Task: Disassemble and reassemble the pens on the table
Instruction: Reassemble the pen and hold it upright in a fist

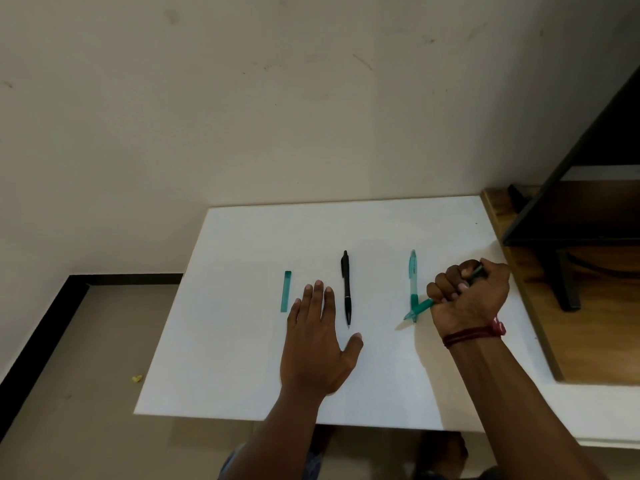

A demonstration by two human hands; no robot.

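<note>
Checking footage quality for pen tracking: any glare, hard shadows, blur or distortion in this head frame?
Head view: dim, even light with no glare on the white table. Shadows are soft only, lying left of the right hand and under its teal pen. Head view: slightly soft overall, so fine print is unreadable, though the black pen has clear edges. Wide-angle skews the table edges.

On the table [242, 358], a short strip [286, 291] lies just left of the fingers of the left hand [317, 344] and the middle pen [346, 289] just right of them, while the lying pen [412, 275] sits just left of the right hand [471, 292], its near end crossed by the held pen [420, 307] jutting from that fist.
</note>
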